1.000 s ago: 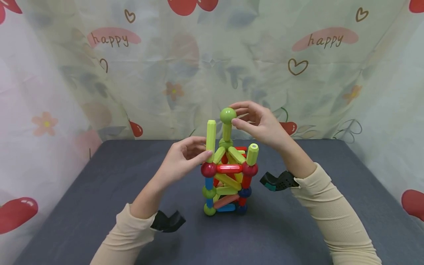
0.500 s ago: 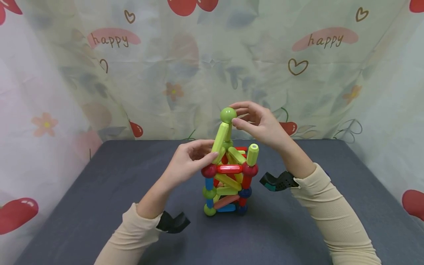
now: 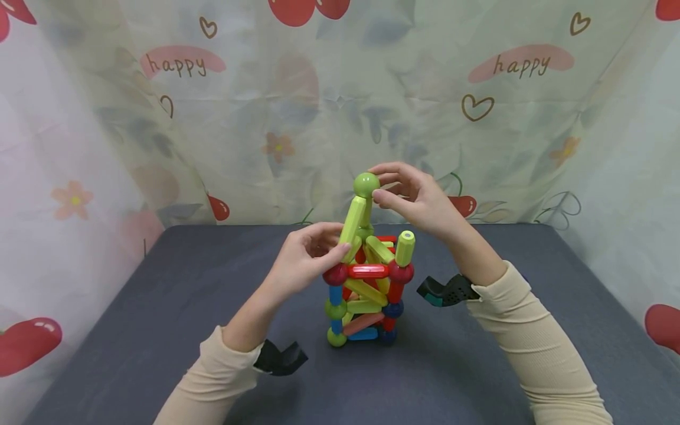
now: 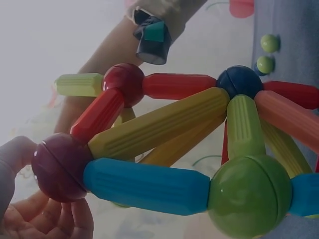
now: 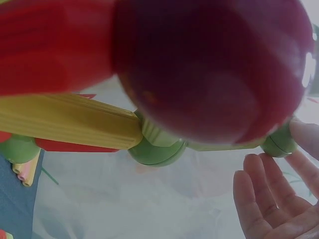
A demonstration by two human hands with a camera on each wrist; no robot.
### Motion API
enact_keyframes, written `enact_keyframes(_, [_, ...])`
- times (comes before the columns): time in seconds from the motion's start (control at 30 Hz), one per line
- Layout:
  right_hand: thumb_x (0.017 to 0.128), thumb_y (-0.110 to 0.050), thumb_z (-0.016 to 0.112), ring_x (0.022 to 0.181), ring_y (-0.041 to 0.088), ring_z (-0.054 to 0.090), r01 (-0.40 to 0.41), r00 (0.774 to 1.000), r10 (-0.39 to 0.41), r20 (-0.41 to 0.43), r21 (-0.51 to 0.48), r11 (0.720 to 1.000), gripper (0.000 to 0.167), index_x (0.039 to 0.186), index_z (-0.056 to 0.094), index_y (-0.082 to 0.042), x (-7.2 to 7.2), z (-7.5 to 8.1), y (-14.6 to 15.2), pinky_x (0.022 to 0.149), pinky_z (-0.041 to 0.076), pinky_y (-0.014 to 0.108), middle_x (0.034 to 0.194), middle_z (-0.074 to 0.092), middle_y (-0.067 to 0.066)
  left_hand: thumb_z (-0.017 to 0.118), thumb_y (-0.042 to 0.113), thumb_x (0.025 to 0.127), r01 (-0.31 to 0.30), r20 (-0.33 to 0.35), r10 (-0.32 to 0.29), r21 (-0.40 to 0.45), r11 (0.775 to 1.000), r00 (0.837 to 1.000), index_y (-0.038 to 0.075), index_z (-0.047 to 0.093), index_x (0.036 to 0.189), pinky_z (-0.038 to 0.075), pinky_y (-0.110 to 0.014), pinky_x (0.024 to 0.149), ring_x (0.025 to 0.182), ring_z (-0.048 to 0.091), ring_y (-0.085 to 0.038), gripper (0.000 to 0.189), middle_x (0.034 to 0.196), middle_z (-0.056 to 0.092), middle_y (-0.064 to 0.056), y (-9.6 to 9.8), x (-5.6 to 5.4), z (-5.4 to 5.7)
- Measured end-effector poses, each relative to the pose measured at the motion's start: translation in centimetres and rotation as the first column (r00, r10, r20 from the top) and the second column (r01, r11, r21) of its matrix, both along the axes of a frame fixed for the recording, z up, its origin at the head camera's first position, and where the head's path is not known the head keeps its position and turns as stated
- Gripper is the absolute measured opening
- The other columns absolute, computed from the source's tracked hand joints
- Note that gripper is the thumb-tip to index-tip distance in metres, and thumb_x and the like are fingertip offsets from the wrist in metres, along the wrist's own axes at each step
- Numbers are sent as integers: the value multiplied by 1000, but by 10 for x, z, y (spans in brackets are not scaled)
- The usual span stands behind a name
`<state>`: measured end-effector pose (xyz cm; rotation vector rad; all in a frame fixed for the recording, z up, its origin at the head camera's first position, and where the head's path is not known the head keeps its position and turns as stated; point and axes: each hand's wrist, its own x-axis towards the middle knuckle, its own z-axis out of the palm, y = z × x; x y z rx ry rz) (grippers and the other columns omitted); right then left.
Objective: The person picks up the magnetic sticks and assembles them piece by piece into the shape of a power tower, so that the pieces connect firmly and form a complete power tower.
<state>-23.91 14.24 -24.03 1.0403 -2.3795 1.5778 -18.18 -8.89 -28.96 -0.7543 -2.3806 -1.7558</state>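
Curtain (image 3: 340, 71) behind the tower (image 3: 368, 271) reads "happy" twice; left hand (image 3: 300, 258) pinches its leaning green stick (image 3: 353, 219), right hand (image 3: 417, 195) its top ball (image 3: 366, 185).

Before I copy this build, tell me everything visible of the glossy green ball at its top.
The glossy green ball looks like plastic, with a seam. It caps a nearly upright yellow-green plastic stick. The right hand holds it from the right. A slanted yellow-green plastic stick in the left hand ends at its underside; contact is unclear.
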Motion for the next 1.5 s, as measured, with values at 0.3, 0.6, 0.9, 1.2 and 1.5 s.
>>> enact_keyframes(0.3, [94, -6, 61, 92, 17, 67, -10, 999, 10, 31, -5, 1000, 40, 133, 51, -4, -1, 0, -1, 84, 56, 36, 118, 61, 15, 66, 11, 91, -3, 23, 3, 17, 1000, 1000, 1, 62, 121, 53, -28, 69, 81, 63, -18, 31, 96, 68, -16, 2, -3, -4])
enact_keyframes(0.6, [95, -5, 59, 94, 17, 66, -10, 999, 10, 48, 4, 1000, 41, 135, 49, -5, 0, 1, 0, 84, 55, 31, 117, 61, 16, 59, 19, 97, 8, 52, -9, 26, 1000, 999, 4, 62, 123, 56, -31, 77, 91, 65, -24, 30, 108, 66, -15, -14, -18, -13])
enact_keyframes(0.9, [95, -6, 59, 95, 17, 66, -9, 998, 8, 64, 15, 1000, 43, 136, 48, -6, 0, 1, 0, 85, 55, 32, 117, 60, 16, 63, 18, 94, -202, -14, 225, -495, 845, 974, 3, 66, 115, 54, -40, 83, 99, 62, -28, 26, 113, 66, -14, -41, -80, -75])
enact_keyframes(1.2, [96, -6, 58, 94, 17, 66, -6, 997, 5, 75, 14, 1000, 43, 137, 47, -7, 1, 0, 0, 85, 55, 32, 117, 60, 16, 68, 14, 90, -171, -72, 193, -808, 564, 978, 3, 66, 119, 49, -45, 93, 103, 59, -34, 32, 117, 64, -17, -45, -104, -108])
enact_keyframes(1.5, [95, -5, 58, 93, 17, 66, -8, 997, 7, 76, 8, 1000, 43, 137, 47, -6, 2, -1, -1, 86, 55, 33, 116, 61, 16, 73, 16, 87, -265, -159, 267, -864, 428, 950, 6, 72, 98, 53, -39, 79, 88, 60, -27, 15, 95, 67, -10, -35, -105, -115])
